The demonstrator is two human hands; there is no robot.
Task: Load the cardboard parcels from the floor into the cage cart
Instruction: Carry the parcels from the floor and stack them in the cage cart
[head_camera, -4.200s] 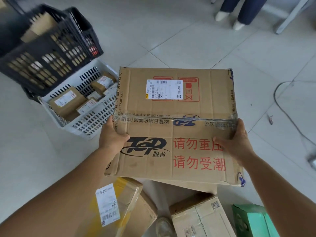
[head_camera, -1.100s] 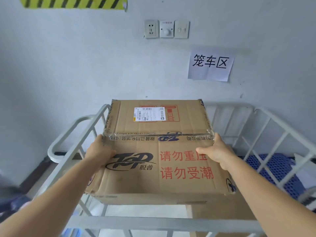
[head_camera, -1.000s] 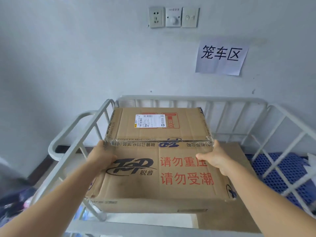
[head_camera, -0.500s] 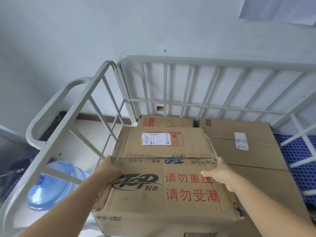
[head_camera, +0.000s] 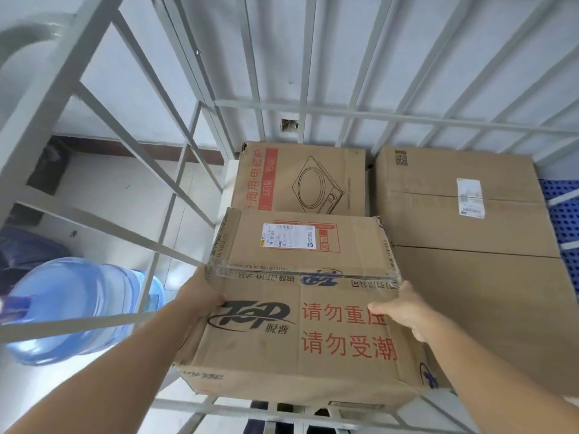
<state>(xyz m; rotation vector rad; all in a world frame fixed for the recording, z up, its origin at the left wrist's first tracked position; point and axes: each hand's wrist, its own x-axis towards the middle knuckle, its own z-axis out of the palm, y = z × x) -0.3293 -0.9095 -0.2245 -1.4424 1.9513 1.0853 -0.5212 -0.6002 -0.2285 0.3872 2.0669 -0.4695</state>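
Inside the cage cart (head_camera: pixel 316 111), a person holds a cardboard parcel (head_camera: pixel 300 305) low in the near-left corner, the left hand (head_camera: pixel 200 296) gripping its left edge and the right hand (head_camera: pixel 399 308) its right edge, thumbs on the top face. The parcel's long axis runs away from the person toward the back rails, shipping label at the far end. Just beyond it lies a box with a cooker drawing (head_camera: pixel 300 180); a large plain box (head_camera: pixel 463 214) sits close on the right. Whether the parcel already rests on the cart floor cannot be told. A blue water jug (head_camera: pixel 72 308) stands outside the left rails.
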